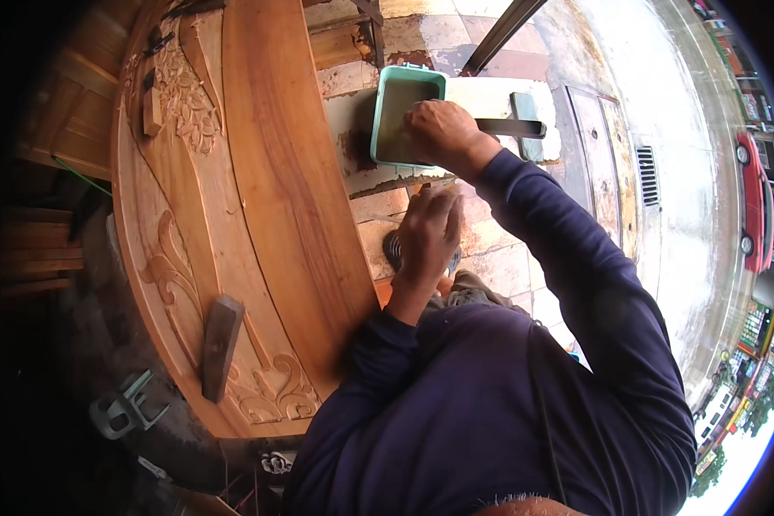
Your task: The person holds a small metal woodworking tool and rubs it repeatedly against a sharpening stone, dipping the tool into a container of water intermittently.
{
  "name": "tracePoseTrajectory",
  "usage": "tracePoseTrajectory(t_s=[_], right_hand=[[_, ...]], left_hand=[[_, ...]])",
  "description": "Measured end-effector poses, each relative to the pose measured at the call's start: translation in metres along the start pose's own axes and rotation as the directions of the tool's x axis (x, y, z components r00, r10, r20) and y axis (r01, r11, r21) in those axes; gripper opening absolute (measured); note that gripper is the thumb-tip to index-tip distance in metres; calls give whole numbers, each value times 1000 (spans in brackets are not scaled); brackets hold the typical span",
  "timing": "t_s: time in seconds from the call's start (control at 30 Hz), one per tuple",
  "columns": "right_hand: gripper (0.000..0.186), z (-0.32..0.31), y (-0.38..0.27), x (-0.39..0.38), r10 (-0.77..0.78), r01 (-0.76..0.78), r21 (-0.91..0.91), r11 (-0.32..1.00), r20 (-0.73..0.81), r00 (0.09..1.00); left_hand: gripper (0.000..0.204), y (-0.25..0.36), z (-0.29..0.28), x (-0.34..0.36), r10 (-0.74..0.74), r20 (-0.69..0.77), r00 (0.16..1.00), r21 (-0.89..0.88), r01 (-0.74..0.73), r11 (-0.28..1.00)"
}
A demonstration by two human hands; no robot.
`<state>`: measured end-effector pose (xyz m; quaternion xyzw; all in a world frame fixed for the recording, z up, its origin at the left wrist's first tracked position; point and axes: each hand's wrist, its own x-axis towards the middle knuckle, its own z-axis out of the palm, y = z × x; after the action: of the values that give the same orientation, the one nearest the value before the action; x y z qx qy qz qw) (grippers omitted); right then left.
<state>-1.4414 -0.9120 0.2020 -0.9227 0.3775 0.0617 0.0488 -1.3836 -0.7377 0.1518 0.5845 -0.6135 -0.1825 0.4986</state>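
My right hand [445, 136] is closed over the right side of a light green plastic basin [376, 129] that holds murky brownish water. Its fingers point down toward the water, and whatever they grip is hidden beneath them. Just right of that hand, a dark bar-shaped piece [514, 128] juts out past the basin. It lies across a grey-blue block [526, 107] that looks like a whetstone. Nearer my body, below the basin, my left hand [430, 228] is raised with its fingers curled together. Its palm side is hidden, so anything in it cannot be seen.
A large carved wooden panel [288, 189] stretches along my left, bearing a dark wood block [222, 348] and a smaller block [152, 112]. The basin stands on a worn white slab [353, 163]. A metal post [503, 39] rises beyond it. Tiled floor [499, 267] and a street lie right.
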Motion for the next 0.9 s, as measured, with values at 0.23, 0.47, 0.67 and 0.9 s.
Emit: tracePoseTrajectory(t_s=[0.23,0.47,0.67,0.9], right_hand=[[31,-27,70,-72,432,-245,686,685,-111,895],[29,33,62,-158,662,-493,595,635,-89,744],[23,56,47,-152,624,-461,487,741,-246,742],[23,62,44,-149,604,-399,564,723,-233,762]], left_hand=[[32,-28,48,5,184,191,964,235,-226,945],[47,-29,75,26,265,245,933,314,-335,888],[38,-36,89,28,258,284,923,369,-354,859],[35,-40,90,27,262,254,931,369,-344,863]])
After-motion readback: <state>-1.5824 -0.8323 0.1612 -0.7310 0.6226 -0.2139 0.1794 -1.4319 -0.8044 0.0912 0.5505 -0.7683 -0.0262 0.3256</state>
